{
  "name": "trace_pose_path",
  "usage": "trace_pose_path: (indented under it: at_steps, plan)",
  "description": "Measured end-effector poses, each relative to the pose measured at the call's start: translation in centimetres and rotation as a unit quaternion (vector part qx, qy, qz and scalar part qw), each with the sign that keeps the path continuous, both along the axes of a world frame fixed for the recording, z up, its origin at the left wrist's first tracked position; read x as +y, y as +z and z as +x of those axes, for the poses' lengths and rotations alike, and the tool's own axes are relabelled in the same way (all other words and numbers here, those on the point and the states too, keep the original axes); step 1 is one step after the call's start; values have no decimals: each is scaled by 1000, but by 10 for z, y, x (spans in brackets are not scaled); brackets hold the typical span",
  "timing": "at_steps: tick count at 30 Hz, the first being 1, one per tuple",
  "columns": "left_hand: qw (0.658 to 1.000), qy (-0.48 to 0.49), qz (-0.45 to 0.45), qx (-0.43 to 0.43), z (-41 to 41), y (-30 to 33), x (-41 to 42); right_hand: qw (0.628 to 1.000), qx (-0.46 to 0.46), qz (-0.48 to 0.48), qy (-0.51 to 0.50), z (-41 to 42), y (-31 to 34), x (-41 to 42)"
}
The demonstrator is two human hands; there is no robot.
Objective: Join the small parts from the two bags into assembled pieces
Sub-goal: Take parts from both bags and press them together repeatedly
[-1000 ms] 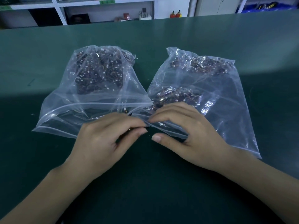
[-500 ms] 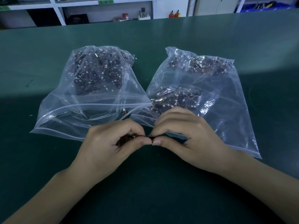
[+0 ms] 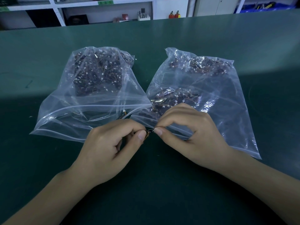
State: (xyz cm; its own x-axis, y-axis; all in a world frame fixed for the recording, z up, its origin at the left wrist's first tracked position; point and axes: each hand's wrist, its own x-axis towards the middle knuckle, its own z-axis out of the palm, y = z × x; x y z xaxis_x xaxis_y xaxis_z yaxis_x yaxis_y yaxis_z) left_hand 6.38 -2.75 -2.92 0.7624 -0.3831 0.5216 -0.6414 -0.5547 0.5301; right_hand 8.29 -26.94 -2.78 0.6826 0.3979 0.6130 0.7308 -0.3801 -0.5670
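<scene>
Beyond and to the left of the hands lies the left bag (image 3: 84, 101), clear zip plastic, slack and crumpled, its mouth gaping toward the person. Its load of dark small parts with white plugs and thin orange wires sits heaped at the far end, well away from the hands. One stray wire tip with a white plug (image 3: 124, 112) lies near the mouth, just above the left hand's knuckles. The film looks slippery and limp, so a reach inside would likely drag the bag unless it is held down.

The left hand (image 3: 110, 146) is curled, thumb and forefinger pinching a small dark part with orange wire (image 3: 147, 133). The part is mostly hidden by the fingertips, so its shape cannot be told. It meets the right hand (image 3: 188, 133), whose thumb and forefinger pinch its other end or a mating piece; which one I cannot tell. Both hands hover just over the green desk (image 3: 154, 184), in front of the bags' mouths.

These parts look very light, with fine wires that would bend or pull out easily. I would judge the sound hold to be on the stiff body or plug, never the wire, with gentle straight pressure.

Beyond the right hand lies the right bag (image 3: 227, 98), its near edge under that hand's fingers, its parts spread in two clumps.
</scene>
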Motion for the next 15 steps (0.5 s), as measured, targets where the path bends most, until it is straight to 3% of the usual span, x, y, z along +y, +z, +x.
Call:
trace_pose_path:
  at_steps: [15]
  plan:
    - [999, -4, 35, -30, -1, 3, -3, 1000, 8, 1, 18, -1, 2, 1]
